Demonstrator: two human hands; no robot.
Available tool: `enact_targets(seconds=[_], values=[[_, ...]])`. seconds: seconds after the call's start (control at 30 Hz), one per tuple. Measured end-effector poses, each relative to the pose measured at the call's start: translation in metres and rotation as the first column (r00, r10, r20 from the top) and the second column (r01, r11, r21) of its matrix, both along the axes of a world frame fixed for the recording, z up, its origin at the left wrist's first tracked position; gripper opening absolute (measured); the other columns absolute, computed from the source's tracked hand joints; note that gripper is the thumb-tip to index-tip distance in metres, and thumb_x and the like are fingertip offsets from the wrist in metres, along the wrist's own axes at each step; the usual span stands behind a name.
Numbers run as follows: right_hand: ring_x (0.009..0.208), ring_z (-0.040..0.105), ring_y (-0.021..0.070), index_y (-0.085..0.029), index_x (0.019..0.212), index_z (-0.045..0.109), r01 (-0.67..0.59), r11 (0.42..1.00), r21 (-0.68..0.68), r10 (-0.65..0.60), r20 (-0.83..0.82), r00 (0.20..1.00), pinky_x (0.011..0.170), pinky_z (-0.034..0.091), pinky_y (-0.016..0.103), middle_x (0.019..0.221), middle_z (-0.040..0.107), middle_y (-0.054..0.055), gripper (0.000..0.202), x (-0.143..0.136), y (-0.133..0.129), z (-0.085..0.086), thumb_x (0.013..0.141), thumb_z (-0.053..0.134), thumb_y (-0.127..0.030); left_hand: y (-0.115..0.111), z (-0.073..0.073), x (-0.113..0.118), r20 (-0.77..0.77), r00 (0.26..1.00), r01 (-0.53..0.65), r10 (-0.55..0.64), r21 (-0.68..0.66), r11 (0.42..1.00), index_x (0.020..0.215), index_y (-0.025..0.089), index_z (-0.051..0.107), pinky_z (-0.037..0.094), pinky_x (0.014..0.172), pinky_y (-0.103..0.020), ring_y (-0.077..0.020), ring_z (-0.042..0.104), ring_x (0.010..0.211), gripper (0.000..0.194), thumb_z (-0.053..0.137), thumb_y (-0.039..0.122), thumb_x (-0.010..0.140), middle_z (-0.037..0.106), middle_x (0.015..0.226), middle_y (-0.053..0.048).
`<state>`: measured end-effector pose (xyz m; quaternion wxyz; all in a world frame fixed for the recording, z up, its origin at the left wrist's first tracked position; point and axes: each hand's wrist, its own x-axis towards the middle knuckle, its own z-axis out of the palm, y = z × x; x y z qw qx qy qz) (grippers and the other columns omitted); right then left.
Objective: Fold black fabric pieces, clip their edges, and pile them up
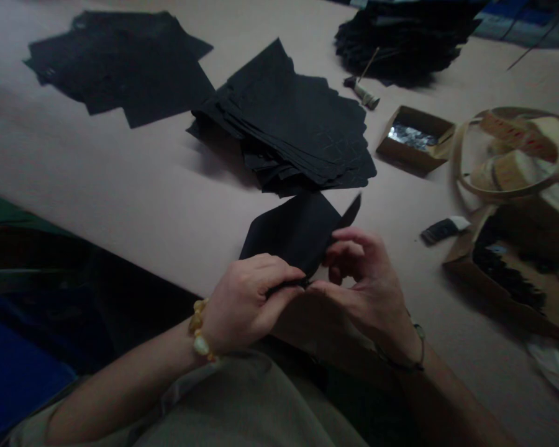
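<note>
A thin, flat black sheet (295,226), perhaps leather or fabric, is held between my hands at the table's front edge. My left hand (254,298) is closed, pinching the sheet's near edge between thumb and fingers. At the right side of the same sheet, my right hand (368,282) is bent round its edge, the thumb tip close to my left thumb and the fingers against a strip that sticks up. Just beyond lies a fanned stack of black pieces (302,124).
Another spread of black sheets (121,62) lies at the back left, and a dark heap (400,40) at the back right. To the right are a small tube (366,94), a small box (400,154), rolled straps (507,174), a black-and-white object (440,231) and a larger cardboard box (463,257).
</note>
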<state>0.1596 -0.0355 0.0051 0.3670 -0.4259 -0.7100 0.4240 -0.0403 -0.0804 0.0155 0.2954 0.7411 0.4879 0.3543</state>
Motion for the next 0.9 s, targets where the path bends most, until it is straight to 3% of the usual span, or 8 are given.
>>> enact_targets(seconds=[0.03,0.1,0.2,0.27,0.33,0.5,0.63,0.9], values=[[0.092,0.063,0.0213,-0.028,0.132,0.047,0.032,0.984,0.175,-0.041,0.049,0.998,0.071,0.056,0.033,0.112,0.060,0.008,0.067,0.001,-0.001,0.000,0.075,0.080,-0.034,-0.001,0.000,0.000,-0.030,1.000,0.006,-0.004,0.063,0.998,0.099,0.015,0.069,0.054,0.076,-0.027,-0.0162,0.067,0.084,0.015,0.058,0.015,0.089,0.073,0.091,-0.007],[0.124,0.047,0.0305,-0.037,0.129,0.053,0.046,0.840,0.540,-0.159,0.164,0.974,0.098,0.048,0.048,0.139,0.043,0.008,0.065,0.004,-0.004,0.001,0.072,0.083,-0.031,-0.004,0.001,0.000,-0.083,0.996,0.027,-0.012,0.190,0.981,0.103,0.014,0.067,0.055,0.076,-0.028,-0.0170,0.066,0.085,0.019,0.054,0.012,0.090,0.072,0.094,-0.008],[0.128,0.042,0.0297,-0.039,0.102,0.067,-0.091,0.642,0.761,-0.176,0.262,0.949,0.116,0.018,0.057,0.134,0.053,-0.003,0.027,0.011,-0.007,0.006,0.079,0.078,-0.029,-0.008,0.002,-0.001,-0.147,0.988,0.087,-0.037,0.350,0.933,0.108,0.011,0.064,0.056,0.076,-0.029,-0.0183,0.065,0.087,0.022,0.054,0.007,0.088,0.072,0.096,-0.010],[0.106,0.055,0.0222,-0.034,0.093,0.068,-0.221,0.642,0.734,-0.046,0.325,0.945,0.117,0.014,0.053,0.109,0.070,-0.007,0.010,0.015,-0.007,0.009,0.090,0.064,-0.026,-0.010,0.002,-0.003,-0.189,0.980,0.135,-0.063,0.398,0.907,0.111,0.009,0.062,0.056,0.077,-0.030,-0.0193,0.065,0.088,0.025,0.056,0.006,0.087,0.072,0.096,-0.011],[0.087,0.060,0.0172,-0.032,0.089,0.068,-0.304,0.663,0.684,0.055,0.360,0.931,0.113,0.019,0.049,0.093,0.074,-0.010,0.022,0.016,-0.005,0.012,0.095,0.051,-0.019,-0.010,0.001,-0.004,-0.198,0.977,0.158,-0.080,0.417,0.895,0.113,0.009,0.060,0.056,0.076,-0.031,-0.0196,0.065,0.087,0.027,0.057,0.006,0.086,0.072,0.096,-0.011],[0.067,0.057,0.0138,-0.030,0.078,0.066,-0.292,0.682,0.671,0.103,0.306,0.946,0.093,0.031,0.043,0.086,0.075,-0.011,0.025,0.009,-0.003,0.020,0.097,0.051,-0.026,-0.010,-0.004,-0.008,-0.131,0.987,0.147,-0.097,0.458,0.876,0.109,0.012,0.061,0.057,0.070,-0.029,-0.0190,0.068,0.081,0.024,0.057,0.007,0.086,0.072,0.091,-0.009],[0.063,0.054,0.0134,-0.028,0.078,0.066,-0.288,0.696,0.658,0.133,0.276,0.952,0.085,0.032,0.042,0.082,0.075,-0.009,0.024,0.006,-0.007,0.023,0.097,0.052,-0.029,-0.007,-0.005,-0.014,-0.136,0.975,0.222,-0.177,0.492,0.842,0.105,0.009,0.062,0.056,0.071,-0.030,-0.0189,0.066,0.079,0.020,0.053,0.011,0.087,0.071,0.088,-0.011],[0.074,0.055,0.0136,-0.027,0.079,0.068,-0.227,0.701,0.676,0.100,0.222,0.970,0.095,0.030,0.044,0.085,0.074,-0.010,0.026,0.006,-0.012,0.011,0.098,0.052,-0.028,0.005,-0.008,-0.020,-0.280,0.934,0.351,-0.220,0.620,0.702,0.096,0.006,0.064,0.052,0.064,-0.029,-0.0174,0.060,0.072,0.018,0.047,0.014,0.094,0.068,0.081,-0.009]])
